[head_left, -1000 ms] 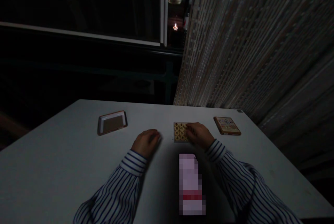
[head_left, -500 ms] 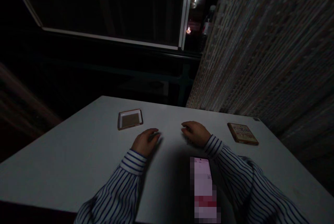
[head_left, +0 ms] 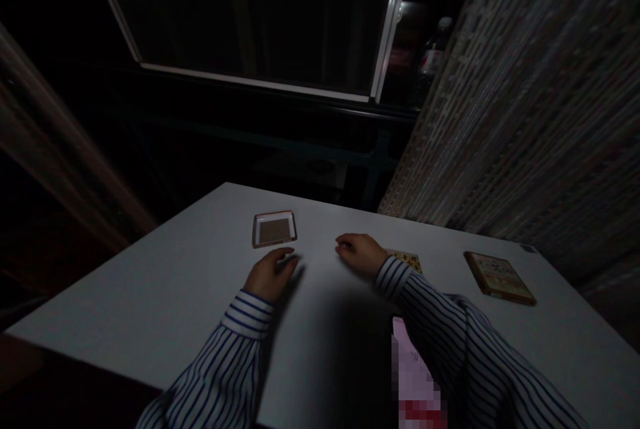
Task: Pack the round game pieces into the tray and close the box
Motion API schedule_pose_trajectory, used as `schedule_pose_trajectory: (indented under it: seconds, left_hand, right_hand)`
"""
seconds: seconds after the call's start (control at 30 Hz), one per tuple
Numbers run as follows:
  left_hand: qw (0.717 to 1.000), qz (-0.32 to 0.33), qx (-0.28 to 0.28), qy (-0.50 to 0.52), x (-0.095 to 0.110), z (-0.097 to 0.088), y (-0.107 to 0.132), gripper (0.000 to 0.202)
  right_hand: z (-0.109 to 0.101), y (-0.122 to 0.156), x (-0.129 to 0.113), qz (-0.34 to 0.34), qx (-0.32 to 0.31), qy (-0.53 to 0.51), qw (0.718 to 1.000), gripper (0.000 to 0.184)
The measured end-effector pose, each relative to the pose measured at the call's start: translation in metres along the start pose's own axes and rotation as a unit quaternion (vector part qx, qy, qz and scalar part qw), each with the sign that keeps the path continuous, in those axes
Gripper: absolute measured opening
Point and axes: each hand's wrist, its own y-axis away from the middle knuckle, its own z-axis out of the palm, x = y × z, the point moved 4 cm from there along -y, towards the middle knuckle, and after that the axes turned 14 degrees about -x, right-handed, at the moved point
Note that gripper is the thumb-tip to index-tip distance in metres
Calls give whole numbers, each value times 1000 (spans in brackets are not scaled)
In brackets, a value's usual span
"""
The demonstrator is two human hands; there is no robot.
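My left hand (head_left: pixel 270 275) rests low over the white table (head_left: pixel 210 309), its thumb and fingers apart with nothing between them. Just beyond it lies a shallow open box half (head_left: pixel 274 229) with a pale rim and brown inside. My right hand (head_left: pixel 363 254) hovers near the table to the right, fingers curved and thumb a little apart; I see nothing held in it. Partly hidden behind my right wrist is a flat yellowish piece with dark marks (head_left: pixel 409 259). A lit phone (head_left: pixel 413 369) lies below my right forearm, its screen partly blurred out.
Toward the right edge of the table lies a small printed box (head_left: pixel 500 277). String curtains (head_left: pixel 525 115) hang at the right, with more at the left. Beyond the table are a dark framed window (head_left: pixel 255 82) and a bottle (head_left: pixel 433 59).
The view has turned left, so the table's things sit further right. My right hand has moved left toward my left hand, and the yellowish marked piece now shows behind its wrist.
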Motion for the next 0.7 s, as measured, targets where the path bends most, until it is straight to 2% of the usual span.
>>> schedule_pose_trajectory:
  seconds: [0.33,0.53,0.7]
  left_hand:
    - [997,-55,3,55,-38,-20,0,51]
    - [989,-113,7,97,-59,-30,-3,54]
    - [987,-117,20,110,-70,-35,-9,56]
  right_hand:
    - [20,-38,-14,-7,-24,-19,1000,34]
    - [31,-55,-16,4,-50,-15,999,35]
    - [35,-64,-19,14,-58,-18,998,34]
